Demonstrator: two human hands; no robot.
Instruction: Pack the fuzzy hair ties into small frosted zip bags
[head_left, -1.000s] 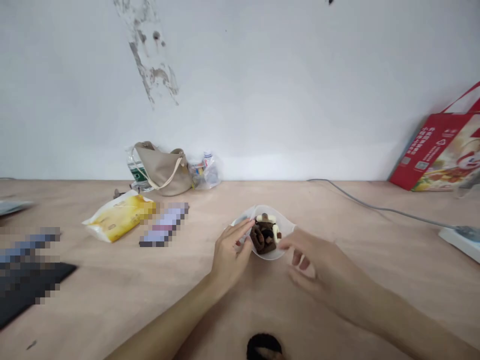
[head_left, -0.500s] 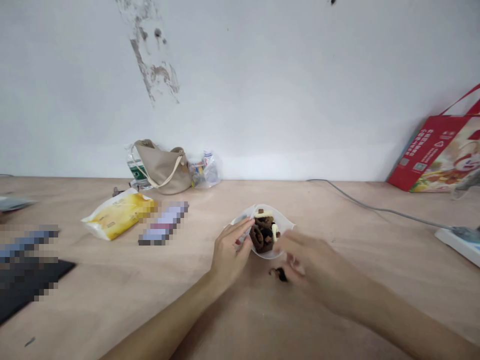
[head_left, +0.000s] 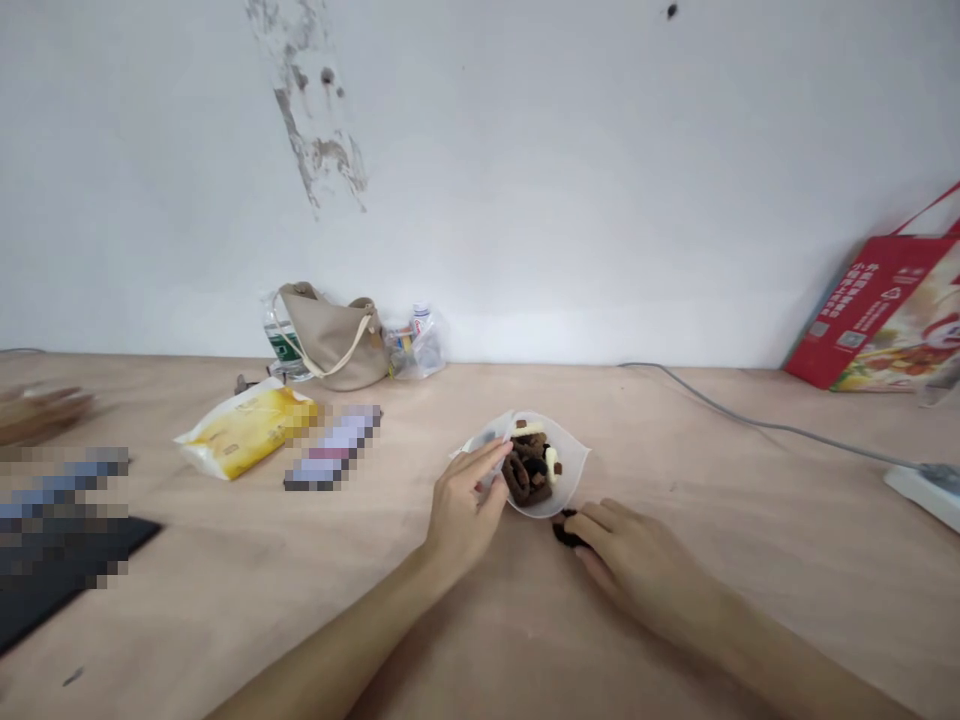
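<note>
A frosted white plastic pouch [head_left: 568,462] stands with its mouth spread open on the table. Brown, cream and black fuzzy hair ties [head_left: 530,480] fill its inside. My left hand [head_left: 466,500] grips the pouch's left rim, thumb and fingers on either side of the edge. Just in front of the pouch's right side, my right hand [head_left: 626,545] is closed on a black hair tie [head_left: 566,530] at table level. Part of that tie is hidden under my fingers.
Farther left lie a yellow packet [head_left: 251,430] and a phone [head_left: 334,450]. A beige bag [head_left: 341,345] leans near the wall. Another person's hand [head_left: 45,410] is at the left edge. On the right are a grey cable [head_left: 720,405], a power strip [head_left: 922,500] and a red bag [head_left: 847,310].
The black hair tie has come from the near table edge up to the pouch, now under my right hand. My left hand stays on the rim. Another person's hand has appeared at left.
</note>
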